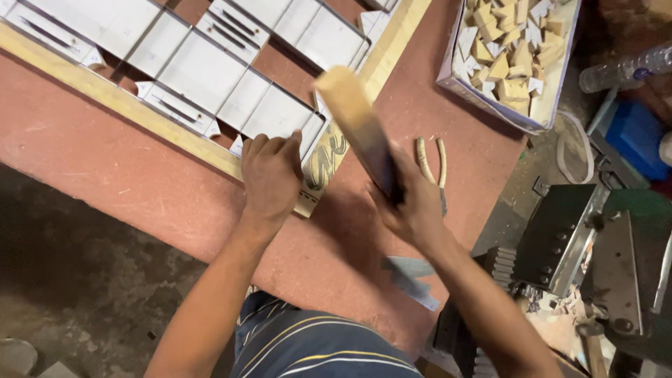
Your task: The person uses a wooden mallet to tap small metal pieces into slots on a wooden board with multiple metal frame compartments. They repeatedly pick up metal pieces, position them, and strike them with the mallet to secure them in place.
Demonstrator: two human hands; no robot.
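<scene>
My left hand [269, 175] presses down on the corner of a pale wooden frame [105, 91] that lies on a reddish-brown table [105, 168]. Inside the frame sit several grey-white panels [203, 70] with dark edges. My right hand [413, 206] grips the dark lower end of a wooden block [350, 115], held raised and tilted above the frame's corner; the block is blurred. A pair of pliers with pale handles [432, 164] lies on the table just right of my right hand.
A white tray [553, 91] of small wooden wedges stands at the table's far right. A clear plastic bottle [623, 70] and dark metal machinery [560, 238] lie beyond the right edge. Grey scraps [409, 276] rest near the table's front edge.
</scene>
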